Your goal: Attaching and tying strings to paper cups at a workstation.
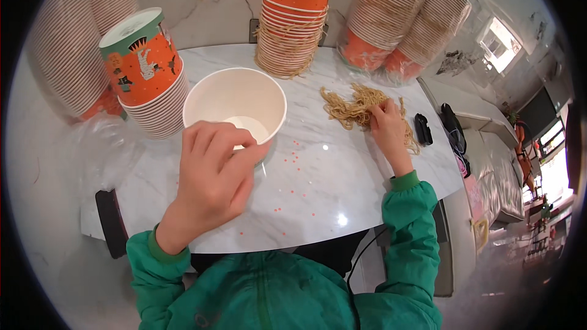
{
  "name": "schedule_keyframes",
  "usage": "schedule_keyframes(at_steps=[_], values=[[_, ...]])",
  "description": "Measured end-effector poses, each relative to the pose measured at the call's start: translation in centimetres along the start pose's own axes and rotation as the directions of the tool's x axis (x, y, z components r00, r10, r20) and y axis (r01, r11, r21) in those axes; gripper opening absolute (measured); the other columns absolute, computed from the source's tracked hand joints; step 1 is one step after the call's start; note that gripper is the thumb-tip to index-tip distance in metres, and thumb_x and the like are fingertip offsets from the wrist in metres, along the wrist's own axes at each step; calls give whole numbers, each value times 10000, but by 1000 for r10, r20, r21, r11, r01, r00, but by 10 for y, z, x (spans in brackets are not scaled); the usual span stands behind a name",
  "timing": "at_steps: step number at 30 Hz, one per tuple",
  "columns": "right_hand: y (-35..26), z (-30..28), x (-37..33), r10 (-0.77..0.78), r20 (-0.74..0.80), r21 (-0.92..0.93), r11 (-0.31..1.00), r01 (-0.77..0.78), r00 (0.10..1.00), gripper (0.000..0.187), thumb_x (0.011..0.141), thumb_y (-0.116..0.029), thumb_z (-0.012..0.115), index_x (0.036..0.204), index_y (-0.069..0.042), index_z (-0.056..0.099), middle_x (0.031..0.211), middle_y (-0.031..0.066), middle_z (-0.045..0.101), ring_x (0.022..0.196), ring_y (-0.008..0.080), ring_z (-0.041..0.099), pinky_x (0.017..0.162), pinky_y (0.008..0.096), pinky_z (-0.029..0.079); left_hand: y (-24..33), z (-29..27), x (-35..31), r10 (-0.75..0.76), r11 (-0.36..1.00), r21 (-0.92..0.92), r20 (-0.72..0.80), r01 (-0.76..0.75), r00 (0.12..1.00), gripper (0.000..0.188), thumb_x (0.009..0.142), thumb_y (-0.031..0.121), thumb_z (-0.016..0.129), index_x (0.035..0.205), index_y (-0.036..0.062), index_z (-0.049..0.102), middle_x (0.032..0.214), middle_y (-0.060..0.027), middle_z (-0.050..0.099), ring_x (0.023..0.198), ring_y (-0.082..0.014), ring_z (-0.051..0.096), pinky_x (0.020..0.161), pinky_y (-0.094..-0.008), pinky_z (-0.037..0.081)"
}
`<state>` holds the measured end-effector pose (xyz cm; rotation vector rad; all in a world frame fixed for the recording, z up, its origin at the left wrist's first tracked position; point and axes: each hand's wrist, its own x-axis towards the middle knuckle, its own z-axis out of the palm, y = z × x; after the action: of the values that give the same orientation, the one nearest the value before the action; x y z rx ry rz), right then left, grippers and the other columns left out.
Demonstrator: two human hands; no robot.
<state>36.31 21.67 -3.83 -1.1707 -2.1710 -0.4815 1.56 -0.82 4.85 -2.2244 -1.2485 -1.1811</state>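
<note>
Under right hand [386,127], tan strings [351,109], heaped

Likely a home, pale sofa [500,171], marbled wall [183,1]

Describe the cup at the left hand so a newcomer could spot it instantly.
On the white table, just right of the green-topped cup stack, the left hand holds a paper cup by its near rim. Unlike the stacked ones, it is single, its open white inside showing.

A grey-veined white table [330,198]
On it sit stacked cups [292,33], tan cords [346,110], a small black object [423,130] and orange specks [292,192].
</note>
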Motion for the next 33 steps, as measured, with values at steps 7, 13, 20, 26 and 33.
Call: schedule_keyframes(at_steps=[7, 13, 20, 26, 33], values=[[-34, -21, -29, -25, -49, 34, 999, 27, 998, 49, 829, -39, 692, 875, -45, 674, 988, 79, 614, 927, 306, 614, 694, 443, 535, 25, 23, -16, -28, 930, -367, -8, 23, 1000, 317, 732, -58, 723, 1034, 35, 698, 990, -79, 665, 728, -245, 663, 588, -356, 507], [-49, -29, -53, 34, 108, 154, 987, -50, 994, 46, 891, -76, 672, 877, -38, 650, 929, 121, 644, 858, 347, 646, 684, 471, 515, 25, 44, -27, -73, 896, -417, 203, 154, 976, 222, 813, -19, 702, 1025, 47, 700, 985, -50, 667, 709, -218, 668, 592, -343, 523], [-11, -51, -19, 83, 191, 319, 937, -142, 978, 67, 914, -123, 681, 909, -56, 683, 892, 140, 647, 801, 373, 660, 683, 462, 513, 22, 73, -9, -56, 901, -398, 293, 175, 955, 223, 834, 8, 674, 1054, 32, 705, 1026, -56, 662, 832, -255, 657, 674, -384, 526], [-87, -60, -72, -129, 92, 215, 971, 107, 987, 254, 867, -61, 691, 1118, -50, 653, 1179, 113, 649, 955, 339, 683, 763, 422, 579, 50, 140, 22, 88, 915, -399, 346, 61, 934, 562, 846, 6, 638, 1404, 42, 576, 1304, -114, 615, 1185, -320, 585, 961, -404, 525], [-2, -75, -102, 356, 105, 403, 838, -367, 928, 95, 932, -43, 692, 1025, -49, 710, 953, 106, 653, 774, 242, 695, 691, 362, 562, 59, 218, 28, 110, 960, -278, 469, 29, 877, 590, 844, 113, 703, 1408, 44, 546, 1309, -139, 568, 1223, -365, 531, 1032, -489, 454]])
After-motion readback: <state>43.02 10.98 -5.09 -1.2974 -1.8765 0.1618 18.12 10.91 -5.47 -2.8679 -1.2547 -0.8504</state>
